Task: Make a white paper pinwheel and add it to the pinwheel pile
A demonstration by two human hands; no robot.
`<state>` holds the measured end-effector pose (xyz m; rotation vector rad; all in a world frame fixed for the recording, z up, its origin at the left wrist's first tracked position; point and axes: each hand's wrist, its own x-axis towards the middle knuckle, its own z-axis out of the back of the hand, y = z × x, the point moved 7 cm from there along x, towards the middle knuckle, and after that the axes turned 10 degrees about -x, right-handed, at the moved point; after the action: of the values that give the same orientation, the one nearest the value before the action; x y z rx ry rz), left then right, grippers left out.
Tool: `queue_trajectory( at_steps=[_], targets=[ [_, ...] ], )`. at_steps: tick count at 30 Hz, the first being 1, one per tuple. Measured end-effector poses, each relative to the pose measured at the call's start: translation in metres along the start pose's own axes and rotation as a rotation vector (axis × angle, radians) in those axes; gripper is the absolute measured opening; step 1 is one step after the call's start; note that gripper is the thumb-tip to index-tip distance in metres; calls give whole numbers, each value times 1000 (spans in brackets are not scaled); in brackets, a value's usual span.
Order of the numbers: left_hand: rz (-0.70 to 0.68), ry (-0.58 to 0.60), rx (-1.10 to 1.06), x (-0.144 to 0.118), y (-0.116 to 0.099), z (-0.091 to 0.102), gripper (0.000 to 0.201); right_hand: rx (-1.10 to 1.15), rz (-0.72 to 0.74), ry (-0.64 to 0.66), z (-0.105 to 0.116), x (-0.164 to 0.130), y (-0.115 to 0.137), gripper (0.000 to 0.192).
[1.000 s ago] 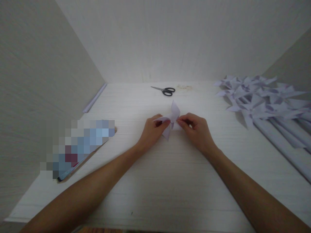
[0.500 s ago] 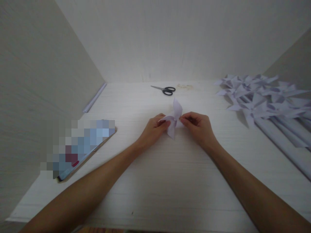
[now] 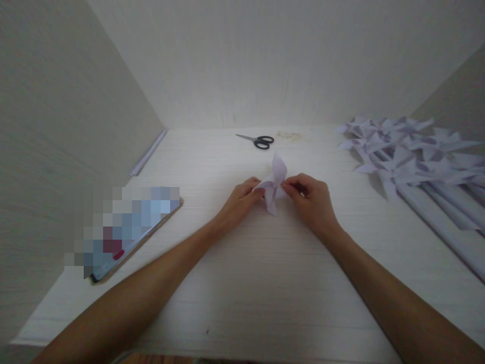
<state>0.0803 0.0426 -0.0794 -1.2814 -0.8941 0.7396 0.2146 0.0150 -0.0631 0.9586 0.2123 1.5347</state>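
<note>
A small folded white paper pinwheel head (image 3: pixel 274 186) stands on edge on the white table (image 3: pixel 265 283), near its middle. My left hand (image 3: pixel 240 201) pinches its left blade between thumb and fingers. My right hand (image 3: pixel 310 202) pinches it from the right side, fingertips at its centre. One pointed blade sticks up above my fingers, another points down to the table.
Black-handled scissors (image 3: pixel 258 140) lie at the back of the table. A pile of finished paper pinwheels on rolled paper sticks (image 3: pixel 413 162) fills the right side. A phone (image 3: pixel 129 227) lies at the left. Walls close in at left, back and right.
Both hands and the paper pinwheel have shifted slightly to the right, and the paper has turned a little between my fingers. Nothing else has moved.
</note>
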Motion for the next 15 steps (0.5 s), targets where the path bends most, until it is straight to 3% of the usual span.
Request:
queue_trajectory(
  at_steps=[10,15],
  targets=[
    [0,-17,8,-1,-3,0,18,66,-44,39,-3,0,-2,9],
    [22,-40,-32,-1,0,1,16,-28,-15,27,-1,-1,4,10]
  ],
)
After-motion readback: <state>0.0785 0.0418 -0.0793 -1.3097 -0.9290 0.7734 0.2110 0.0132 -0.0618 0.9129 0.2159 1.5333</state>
